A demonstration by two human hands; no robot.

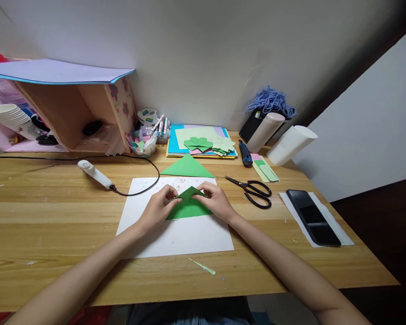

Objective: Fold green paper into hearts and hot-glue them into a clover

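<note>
A green sheet of paper (191, 208), folded to a peak at its far side, is held over a white sheet (145, 246) on the wooden table. My left hand (159, 204) pinches its left slanted edge between thumb and fingers. On the opposite edge, my right hand (216, 201) has the same kind of pinch, thumb on the near face. Just beyond lies a green paper triangle (188, 167). Black-handled scissors (253, 189) rest to the right of my right hand.
Folded green paper leaves (198, 144) lie on stacked coloured paper (176, 146) at the back. A corded white tool (95, 174) is at left, a phone (313, 219) at right. A utility knife (245, 154) and paper rolls (292, 144) stand behind; a paper scrap (203, 266) lies in front.
</note>
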